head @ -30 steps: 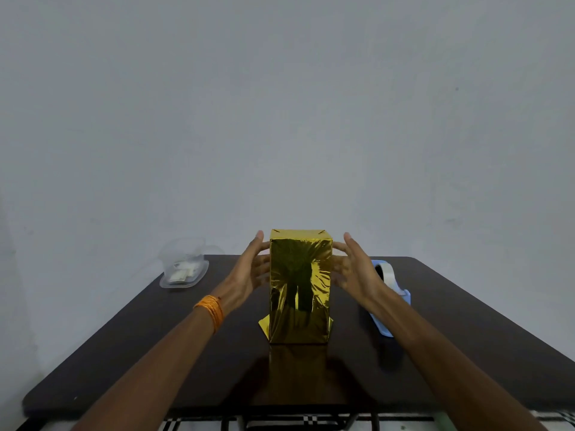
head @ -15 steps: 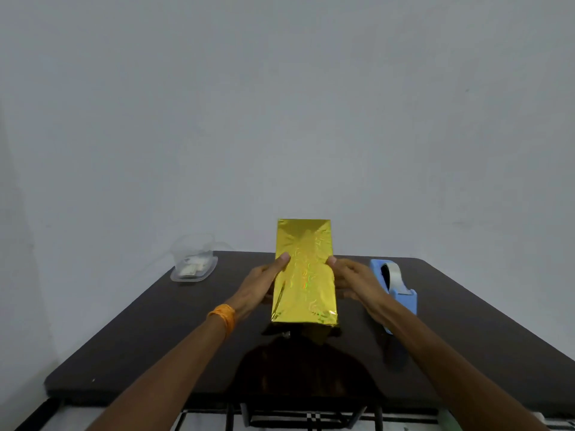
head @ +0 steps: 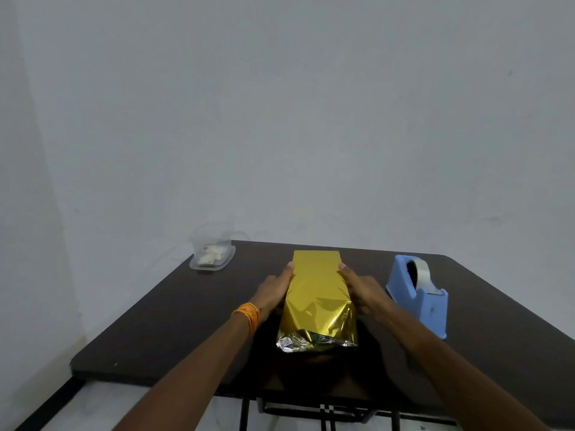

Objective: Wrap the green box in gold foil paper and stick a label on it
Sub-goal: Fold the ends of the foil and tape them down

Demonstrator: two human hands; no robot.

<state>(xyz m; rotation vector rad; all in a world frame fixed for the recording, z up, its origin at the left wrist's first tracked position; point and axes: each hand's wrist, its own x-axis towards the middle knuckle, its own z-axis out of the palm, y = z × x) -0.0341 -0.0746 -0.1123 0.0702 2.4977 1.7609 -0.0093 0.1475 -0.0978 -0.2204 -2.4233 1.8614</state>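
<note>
The box wrapped in gold foil paper (head: 315, 293) lies flat on the dark table (head: 161, 321), its long side running away from me. No green shows. The near end of the foil is loose and crumpled, with silver underside showing. My left hand (head: 275, 292) holds the box's left side, thumb on top near the far end. My right hand (head: 362, 293) holds the right side the same way, thumb on the top edge. An orange band circles my left wrist.
A blue tape dispenser (head: 418, 297) stands right of the box, close to my right forearm. A clear plastic container (head: 213, 255) with small white pieces sits at the far left corner. A grey wall rises behind the table.
The box stood upright a second ago; both hands have tipped it back and laid it flat, with the open crumpled end toward me.
</note>
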